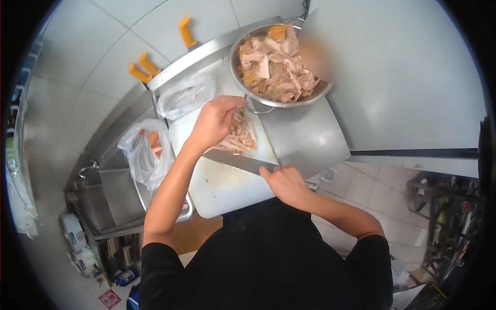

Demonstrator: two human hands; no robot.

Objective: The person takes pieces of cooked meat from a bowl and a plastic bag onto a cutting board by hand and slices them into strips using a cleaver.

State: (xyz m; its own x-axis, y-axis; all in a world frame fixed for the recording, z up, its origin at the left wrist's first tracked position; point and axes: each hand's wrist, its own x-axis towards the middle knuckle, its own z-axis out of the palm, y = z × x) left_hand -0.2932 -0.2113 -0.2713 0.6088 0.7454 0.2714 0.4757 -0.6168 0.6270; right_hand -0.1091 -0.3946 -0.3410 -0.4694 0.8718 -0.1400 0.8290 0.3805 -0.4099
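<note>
My right hand [287,185] is wrapped around the handle of a wide-bladed knife [238,161]. The blade lies sideways across the white cutting board [235,191], along the near side of a pile of meat strips [242,138]. Over the left part of that pile, my left hand [213,123] is closed, with its fingers bent and pressed together; whether meat is pinched in them is hidden. Beyond the board stands a steel bowl [236,77] heaped with pieces of cooked meat [279,64].
Left of the board are a plastic bag [147,168] with reddish contents and another clear bag [183,98]. A steel sink [121,191] lies farther left. Yellow-handled tools [187,32] stand along the tiled wall. A large grey panel [398,77] borders the right side.
</note>
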